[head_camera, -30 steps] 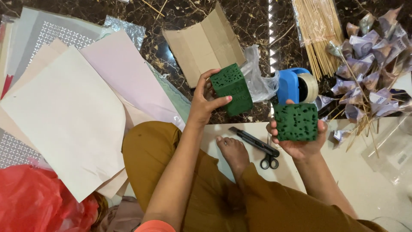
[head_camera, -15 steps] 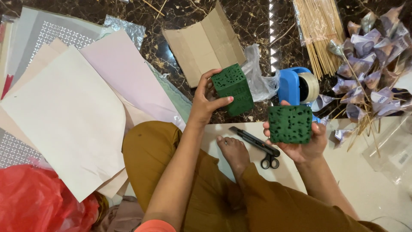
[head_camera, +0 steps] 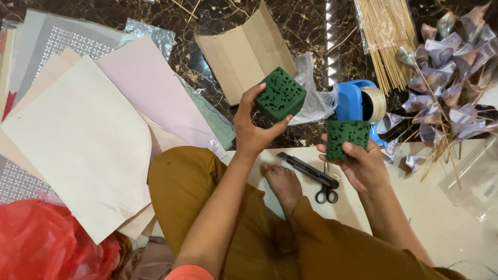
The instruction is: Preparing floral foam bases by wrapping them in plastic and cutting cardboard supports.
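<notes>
From the head view, the left hand (head_camera: 254,132) keeps its closed grip on one green foam block (head_camera: 280,95) above the cardboard, while the right hand (head_camera: 363,163), gripping the second foam block (head_camera: 348,139), has tilted it slightly lower beside the blue tape dispenser (head_camera: 358,101).

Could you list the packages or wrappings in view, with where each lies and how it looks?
Flattened cardboard box: top centre on the floor, tan, creased.
Clear plastic bag: right of the cardboard, crumpled.
Red plastic bag: bottom left, glossy.
Clear wrapper: top left, above the paper sheets.
</notes>
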